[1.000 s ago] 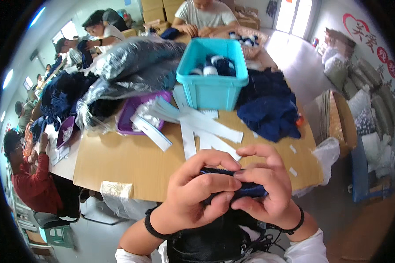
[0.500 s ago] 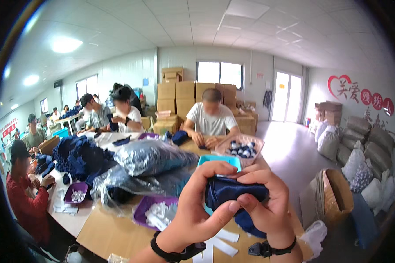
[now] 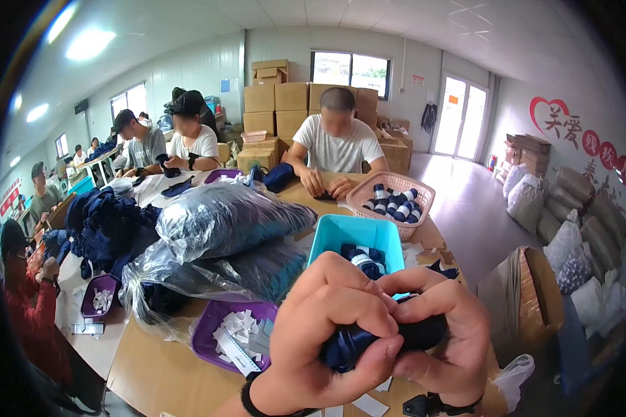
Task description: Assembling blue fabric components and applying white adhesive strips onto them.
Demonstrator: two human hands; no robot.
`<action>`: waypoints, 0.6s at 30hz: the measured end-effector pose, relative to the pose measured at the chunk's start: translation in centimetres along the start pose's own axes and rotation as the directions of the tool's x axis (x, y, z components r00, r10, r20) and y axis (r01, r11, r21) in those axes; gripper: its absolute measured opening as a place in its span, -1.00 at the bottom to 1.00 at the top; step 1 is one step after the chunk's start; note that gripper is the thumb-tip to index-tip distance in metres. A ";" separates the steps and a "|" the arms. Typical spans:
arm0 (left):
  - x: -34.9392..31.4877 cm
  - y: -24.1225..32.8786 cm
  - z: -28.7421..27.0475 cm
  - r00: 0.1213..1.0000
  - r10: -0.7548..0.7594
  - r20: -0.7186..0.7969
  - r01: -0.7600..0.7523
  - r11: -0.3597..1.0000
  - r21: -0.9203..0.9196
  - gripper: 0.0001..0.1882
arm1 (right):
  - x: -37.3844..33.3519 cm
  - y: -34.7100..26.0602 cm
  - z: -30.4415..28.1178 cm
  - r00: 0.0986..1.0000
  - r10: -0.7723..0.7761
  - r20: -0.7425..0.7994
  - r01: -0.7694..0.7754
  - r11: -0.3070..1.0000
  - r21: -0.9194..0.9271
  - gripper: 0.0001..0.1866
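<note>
Since the earlier frame, the left hand [image 3: 327, 323] and right hand [image 3: 462, 323] have shifted lower against the open turquoise plastic bin [image 3: 358, 231], exposing more of it, and their fingers fold further over the small rolled navy-blue cloth bundle [image 3: 344, 347].

Far left of the bin, a person in a red long-sleeved top [image 3: 35, 320] sits beside a small purple plastic basket [image 3: 90, 306] holding white pieces. Left of the bin also lie a loose heap of navy cloth [image 3: 108, 226] and, closer to it, bulging clear plastic bags [image 3: 229, 219] with dark contents. Left and nearer than the bin stands a purple plastic tray [image 3: 200, 340] of white paper strips [image 3: 238, 332].

In front of the bin, partly hiding it, is the bundle. The left fingers are curled closed on its left part, thumb pressed alongside; the right fingers wrap its right part, bent and closed, the fingertips of both hands near its middle.

Beyond the bin and to its right, a pink lattice basket [image 3: 426, 208] holds white-banded navy rolls [image 3: 394, 205]. Farther right stands an open brown carton [image 3: 539, 299].
</note>
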State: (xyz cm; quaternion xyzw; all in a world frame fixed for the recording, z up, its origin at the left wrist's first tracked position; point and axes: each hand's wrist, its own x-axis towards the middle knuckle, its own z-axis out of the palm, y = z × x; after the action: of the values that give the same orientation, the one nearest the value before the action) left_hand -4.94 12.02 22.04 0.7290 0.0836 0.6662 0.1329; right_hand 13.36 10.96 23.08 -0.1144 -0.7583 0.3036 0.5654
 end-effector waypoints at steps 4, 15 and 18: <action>-0.4 -0.6 -1.0 1.000 0.025 0.002 -0.025 1.000 0.004 -0.77 | 0.4 0.7 0.6 0.994 -0.095 0.045 0.102 0.975 -0.200 -0.48; -0.8 5.2 -2.1 0.932 -0.358 0.046 0.317 0.872 0.373 -0.07 | -0.2 1.0 -6.5 0.939 -0.099 -0.330 -0.017 0.943 -0.333 -0.41; -1.5 8.6 -0.9 0.543 -0.667 0.510 0.206 0.695 0.689 -0.55 | 0.4 1.9 -7.3 0.928 -0.119 -0.353 0.000 0.948 -0.318 -0.55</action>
State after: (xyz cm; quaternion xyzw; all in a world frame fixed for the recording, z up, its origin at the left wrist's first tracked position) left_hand -6.51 3.49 23.27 0.8870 0.4007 0.2024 0.1085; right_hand 19.70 15.09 23.53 -0.2339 -0.6805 0.1355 0.6810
